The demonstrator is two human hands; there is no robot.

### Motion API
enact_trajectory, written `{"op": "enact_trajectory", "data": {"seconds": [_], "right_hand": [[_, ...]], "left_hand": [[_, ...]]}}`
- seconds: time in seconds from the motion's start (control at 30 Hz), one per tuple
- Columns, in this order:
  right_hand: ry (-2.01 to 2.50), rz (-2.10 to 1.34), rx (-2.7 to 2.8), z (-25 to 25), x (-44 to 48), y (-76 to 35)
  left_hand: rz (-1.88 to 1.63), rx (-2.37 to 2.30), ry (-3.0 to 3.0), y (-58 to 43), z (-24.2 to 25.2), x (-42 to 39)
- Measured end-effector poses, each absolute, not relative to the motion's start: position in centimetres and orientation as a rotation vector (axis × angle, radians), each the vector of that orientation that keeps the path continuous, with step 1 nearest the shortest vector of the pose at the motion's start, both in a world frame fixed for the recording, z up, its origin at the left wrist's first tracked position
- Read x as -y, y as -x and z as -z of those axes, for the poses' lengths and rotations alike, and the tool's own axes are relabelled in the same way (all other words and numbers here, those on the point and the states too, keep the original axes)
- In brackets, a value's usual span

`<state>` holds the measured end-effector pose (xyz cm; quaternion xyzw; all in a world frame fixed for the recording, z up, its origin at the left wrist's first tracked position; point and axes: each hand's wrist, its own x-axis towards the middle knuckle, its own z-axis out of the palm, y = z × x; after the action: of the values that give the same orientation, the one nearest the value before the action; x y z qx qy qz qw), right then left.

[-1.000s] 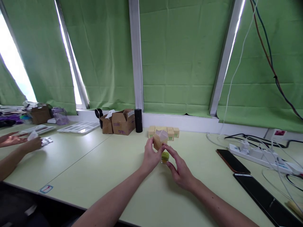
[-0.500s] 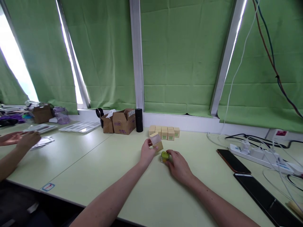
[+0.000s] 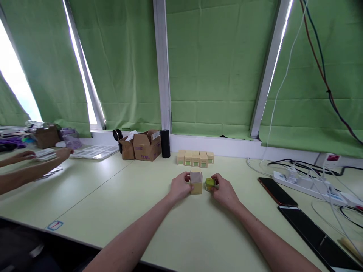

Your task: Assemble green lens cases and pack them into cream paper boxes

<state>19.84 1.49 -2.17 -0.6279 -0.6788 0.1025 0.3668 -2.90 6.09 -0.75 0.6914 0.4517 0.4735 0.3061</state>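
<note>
My left hand (image 3: pixel 181 185) grips a small kraft cardboard box (image 3: pixel 196 188) by its left side. The box is upright on the table, its top flap raised and its pale inside showing. To its right, my right hand (image 3: pixel 223 189) has thumb and fingers closed around a small jar (image 3: pixel 210 183) with a green lid. A narrow gap separates the jar from the box. Behind them, several similar small boxes (image 3: pixel 195 159), closed and with green labels, stand in a cluster.
At the back are an open brown carton (image 3: pixel 146 146) and a black cylinder (image 3: pixel 165 143). Phones (image 3: pixel 278 191) and a white power strip (image 3: pixel 309 189) with cables lie on the right. On the left, another person's arms (image 3: pixel 31 174) reach toward a white tray (image 3: pixel 95 152).
The open box has gone from tilted to upright and moved right and down. My right hand has shifted right with the jar. The other person's arms have reached farther forward.
</note>
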Motion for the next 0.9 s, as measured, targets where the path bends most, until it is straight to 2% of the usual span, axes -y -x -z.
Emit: {"op": "enact_trajectory", "data": {"seconds": [0.1,0.3,0.67,0.9], "right_hand": [[1.617,-0.277,1.739,1.9,-1.4,-19.7],[1.681,-0.213,1.744,1.3,-0.8,-19.3],[1.663,-0.217,1.779,2.1,-1.5,-19.6],[1.542,-0.141,1.696,2.1,-1.8,-19.9]], "left_hand": [[-1.206,-1.234,-1.809,2.7,0.3,-5.5],[-1.466,-0.985,-1.798,2.7,-1.5,-4.3],[-1.394,-1.009,-1.778,2.0,-1.2,-4.6],[-1.338,-0.882,-1.541,2.0,-0.9,-4.8]]}}
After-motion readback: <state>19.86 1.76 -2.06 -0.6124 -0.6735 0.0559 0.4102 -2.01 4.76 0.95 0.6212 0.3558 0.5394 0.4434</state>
